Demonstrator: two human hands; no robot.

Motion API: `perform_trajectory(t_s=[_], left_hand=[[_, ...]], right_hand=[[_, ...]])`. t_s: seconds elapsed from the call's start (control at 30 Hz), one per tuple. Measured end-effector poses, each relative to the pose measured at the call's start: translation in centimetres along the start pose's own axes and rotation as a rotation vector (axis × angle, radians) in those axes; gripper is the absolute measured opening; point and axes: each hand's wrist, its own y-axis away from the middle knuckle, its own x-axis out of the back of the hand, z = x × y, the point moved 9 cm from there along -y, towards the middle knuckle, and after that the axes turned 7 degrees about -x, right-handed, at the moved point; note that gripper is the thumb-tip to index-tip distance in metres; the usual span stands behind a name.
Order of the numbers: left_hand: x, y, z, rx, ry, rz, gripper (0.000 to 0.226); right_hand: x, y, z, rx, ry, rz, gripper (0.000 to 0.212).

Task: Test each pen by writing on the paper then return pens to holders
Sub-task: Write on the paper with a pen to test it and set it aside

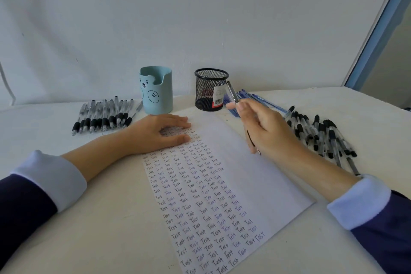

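A white paper (pixel 255 176) lies on the table, its left half filled with rows of the handwritten word "Test". My left hand (pixel 155 132) rests flat on the paper's top left corner, fingers straight. My right hand (pixel 262 127) holds a pen (pixel 232 94) above the paper's upper right part; the pen's rear end points up toward the black mesh holder (pixel 210 89), and its tip shows below the hand near the paper. A light blue bear holder (pixel 156 90) stands left of the mesh holder. No pens show in either holder.
A row of black-grip pens (pixel 104 118) lies at the left. A loose pile of black pens (pixel 322 135) lies at the right, with blue pens (pixel 258 99) behind my right hand. A white wall backs the table, and a blue frame (pixel 378 33) rises at the right.
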Motion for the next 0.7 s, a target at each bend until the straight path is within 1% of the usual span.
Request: perform_trajectory(t_s=[0.07,0.1,0.17,0.23,0.33,0.47,0.5,0.57,0.6,0.63,0.67,0.7], left_hand=[[0.1,0.0,0.1,-0.003,0.000,0.004,0.074],[0.0,0.0,0.1,-0.004,-0.004,0.001,0.074],[-0.1,0.0,0.2,-0.002,-0.010,-0.004,0.073],[0.0,0.1,0.2,-0.005,-0.015,0.006,0.074],[0.0,0.1,0.2,-0.015,-0.014,0.014,0.082],[0.0,0.1,0.0,-0.003,-0.029,0.013,0.070],[0.0,0.1,0.0,-0.001,-0.030,0.010,0.068],[0.0,0.1,0.1,-0.005,-0.030,0.008,0.063],[0.0,0.1,0.1,-0.007,-0.030,0.008,0.061],[0.0,0.1,0.2,-0.008,-0.028,0.007,0.061],[0.1,0.1,0.2,-0.007,-0.028,0.008,0.063],[0.2,0.1,0.3,-0.007,-0.033,0.010,0.066]], right_hand=[[0.7,-0.1,-1.1,0.179,0.102,0.062,0.024],[0.5,0.0,-1.6,0.262,0.125,0.051,0.024],[-0.8,0.4,-1.9,0.374,0.171,-0.037,0.031],[-2.5,0.9,-1.5,0.379,0.219,-0.163,0.039],[-4.5,1.6,-0.8,0.333,0.298,-0.298,0.040],[-5.6,2.5,-1.2,0.391,0.381,-0.390,0.040],[-6.0,2.7,-1.0,0.385,0.434,-0.421,0.042],[-6.6,2.6,0.2,0.310,0.517,-0.492,0.045],[-6.2,2.1,0.5,0.284,0.507,-0.487,0.045],[-5.2,1.2,0.6,0.286,0.476,-0.420,0.043],[-3.5,0.0,1.0,0.290,0.481,-0.308,0.041],[-1.6,-1.4,1.9,0.276,0.552,-0.192,0.040]])
